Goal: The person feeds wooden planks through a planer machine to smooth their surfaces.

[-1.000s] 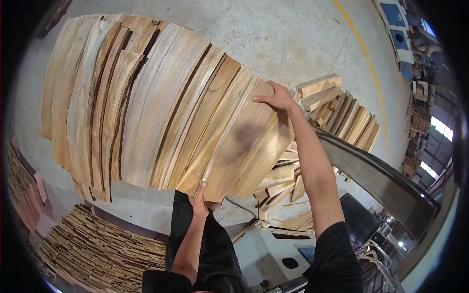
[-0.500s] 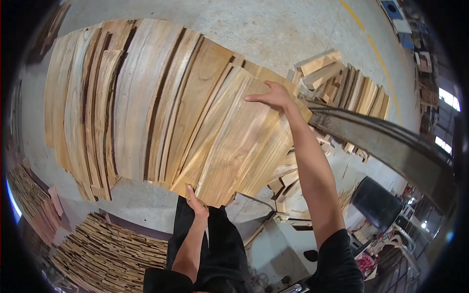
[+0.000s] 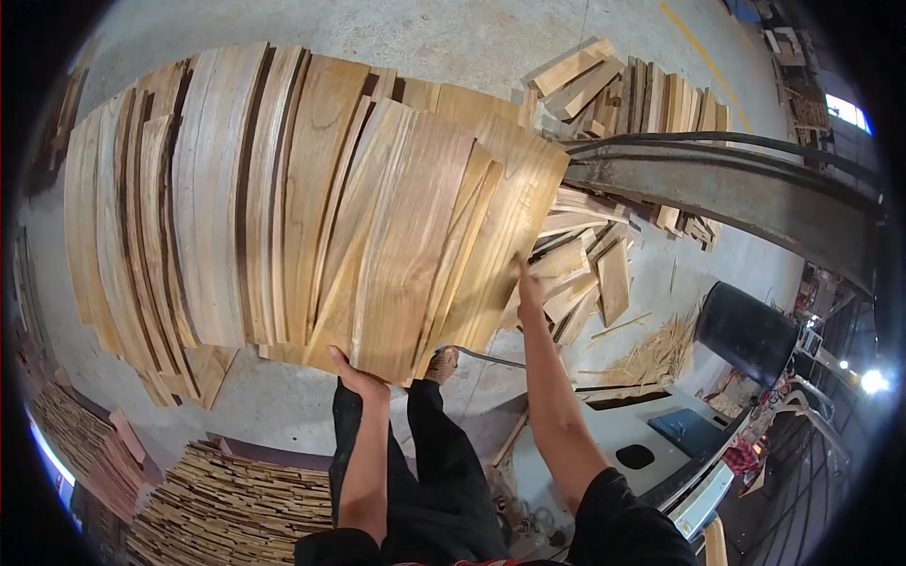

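Wide wooden boards (image 3: 406, 236) lie side by side and overlapping in a long, fanned pile in front of me. My left hand (image 3: 360, 377) is at the near end of a board, thumb on its top face and fingers hidden below the end. On the right edge of the rightmost board (image 3: 514, 208) is my right hand (image 3: 531, 291), its thumb pointing up along the edge and the other fingers mostly out of sight. A narrow strip of wood (image 3: 467, 255) rests on the boards between the two hands.
Right of the pile a metal beam (image 3: 717, 184) reaches in over wood offcuts (image 3: 571, 274). More blocks (image 3: 670, 99) are stacked behind it. A black cylinder (image 3: 746, 325) and a white machine (image 3: 604, 443) stand at lower right. A large stack of slats (image 3: 236, 500) fills the lower left.
My right hand has come down from the boards' far end to the right edge, nearer me. A board on top has shifted, showing the narrow strip. The view has turned slightly.
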A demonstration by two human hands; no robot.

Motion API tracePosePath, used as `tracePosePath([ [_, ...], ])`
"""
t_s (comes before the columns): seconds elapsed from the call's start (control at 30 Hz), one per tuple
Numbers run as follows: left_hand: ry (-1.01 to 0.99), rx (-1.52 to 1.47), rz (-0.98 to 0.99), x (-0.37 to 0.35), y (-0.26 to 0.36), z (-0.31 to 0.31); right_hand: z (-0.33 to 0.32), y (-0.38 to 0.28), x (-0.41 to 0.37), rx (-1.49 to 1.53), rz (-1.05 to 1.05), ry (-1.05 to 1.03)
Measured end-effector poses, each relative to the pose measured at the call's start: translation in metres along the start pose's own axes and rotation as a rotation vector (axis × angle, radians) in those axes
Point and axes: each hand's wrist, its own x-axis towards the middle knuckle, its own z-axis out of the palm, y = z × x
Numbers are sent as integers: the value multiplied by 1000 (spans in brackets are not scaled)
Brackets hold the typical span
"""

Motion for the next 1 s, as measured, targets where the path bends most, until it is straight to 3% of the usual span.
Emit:
tracePosePath([
  [0.1, 7, -9, -60, -1, 2, 3, -24, 49, -16, 237, 486, -635],
  [0.2, 48, 45, -59, -5, 8, 12, -15, 59, -33, 221, 287, -436],
  [0.3, 21, 46, -50, -10, 11, 22, -1, 57, -52, 101, 250, -153],
  [0.33, 8, 45, -39, -12, 12, 25, 4, 55, -60, 229, 230, -56],
  [0.43, -35, 39, -28, -15, 14, 26, -3, 36, -69, 342, 258, -38],
  [0.53, -74, 11, -28, -10, 11, 23, -11, 28, -70, 211, 132, -133],
  [0.63, -91, 13, -20, -8, 9, 20, -12, 39, -63, 152, 142, -156],
  [0.73, -80, -23, -59, -8, 8, 20, -16, 39, -67, 281, 116, -104],
  [0.83, -37, -45, -79, -12, 11, 28, -19, 17, -86, 335, 25, 74],
  [1.0, 64, -41, -24, 0, -1, 37, -66, -28, -103, -73, -150, 372],
])
